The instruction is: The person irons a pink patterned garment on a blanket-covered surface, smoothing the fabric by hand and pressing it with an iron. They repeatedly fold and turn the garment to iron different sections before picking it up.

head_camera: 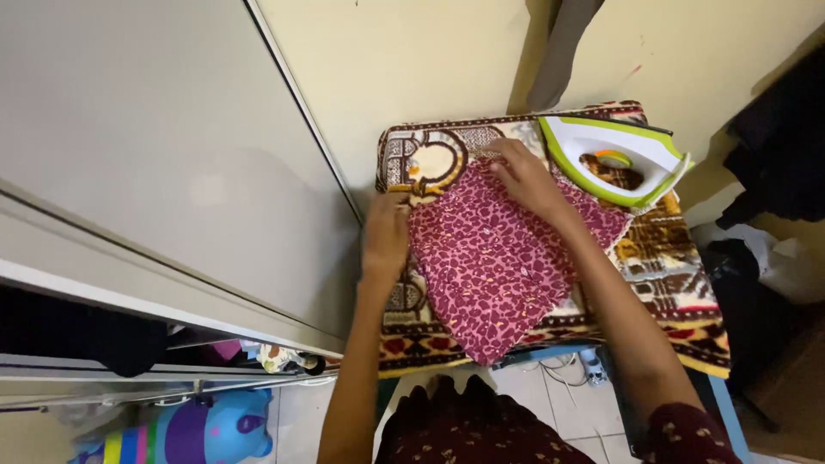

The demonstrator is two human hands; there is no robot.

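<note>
A folded magenta cloth with a dark spotted print (494, 258) lies on a brown, cream and red patterned cover (662, 258) over a small table. My left hand (384, 236) rests at the cloth's left edge, fingers curled onto it. My right hand (526, 176) lies flat on the cloth's far corner, pressing it down. A white and green clothes iron (614, 155) stands on the cover just right of my right hand, not touched.
A pale cabinet door (172, 172) fills the left side, with a cream wall (412, 60) behind the table. Dark clothing (782, 146) hangs at the right. A colourful plastic toy (206, 434) and white cables (559, 369) lie on the tiled floor.
</note>
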